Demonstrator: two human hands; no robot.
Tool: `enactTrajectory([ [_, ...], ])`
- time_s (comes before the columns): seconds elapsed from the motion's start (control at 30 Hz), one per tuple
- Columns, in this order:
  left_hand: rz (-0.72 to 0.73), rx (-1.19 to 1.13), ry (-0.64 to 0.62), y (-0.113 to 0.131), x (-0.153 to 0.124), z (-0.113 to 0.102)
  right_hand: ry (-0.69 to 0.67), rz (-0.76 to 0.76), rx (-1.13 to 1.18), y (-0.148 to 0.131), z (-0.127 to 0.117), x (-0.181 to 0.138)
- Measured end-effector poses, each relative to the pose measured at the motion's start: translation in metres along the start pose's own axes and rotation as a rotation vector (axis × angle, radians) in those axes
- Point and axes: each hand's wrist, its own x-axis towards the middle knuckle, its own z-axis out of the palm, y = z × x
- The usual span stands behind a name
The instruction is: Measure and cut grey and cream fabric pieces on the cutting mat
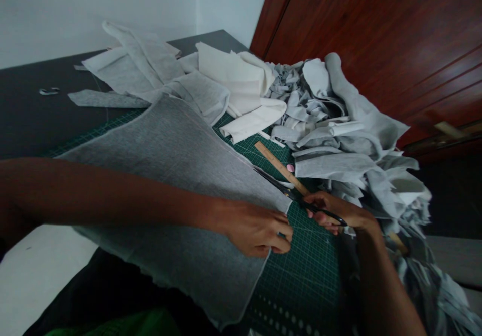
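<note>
A large piece of grey fabric (176,140) lies spread over the green cutting mat (305,255), its lower end hanging past the front edge. My left hand (259,228) rests on the fabric near its right edge, fingers curled and closed on it. In my right hand (326,210) are black-handled scissors (286,191), their blades pointing up and left along the fabric's right border. A wooden ruler (276,162) lies on the mat just beyond the scissors, its near end reaching my right hand. Close beside the ruler sits a small pink piece (290,168), perhaps chalk.
White and light grey fabric pieces (233,80) lie loosely at the back. A tall heap of grey scraps (339,140) stands at the right, before a reddish wooden door (376,34). On the dark table (22,110) at far left is a small white object (48,92).
</note>
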Motion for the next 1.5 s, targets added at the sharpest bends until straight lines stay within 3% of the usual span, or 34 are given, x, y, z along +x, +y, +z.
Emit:
enactTrajectory([
  [0.17,-0.04,-0.034,-0.08,0.001,0.001,-0.002,-0.016,-0.012,-0.028,0.0,0.0,-0.002],
  [0.67,0.03,-0.037,0.069,-0.002,-0.001,0.006,-0.055,0.038,-0.013,-0.021,0.004,0.007],
  [0.9,0.07,-0.029,0.073,-0.004,0.001,0.007,-0.035,0.056,-0.003,-0.038,0.008,0.014],
  [1.2,-0.035,-0.194,0.096,0.001,0.001,0.005,0.019,0.086,-0.049,-0.048,0.014,0.014],
  [1.5,0.071,0.011,0.087,-0.004,-0.001,0.012,-0.017,0.05,-0.042,-0.055,0.016,0.02],
])
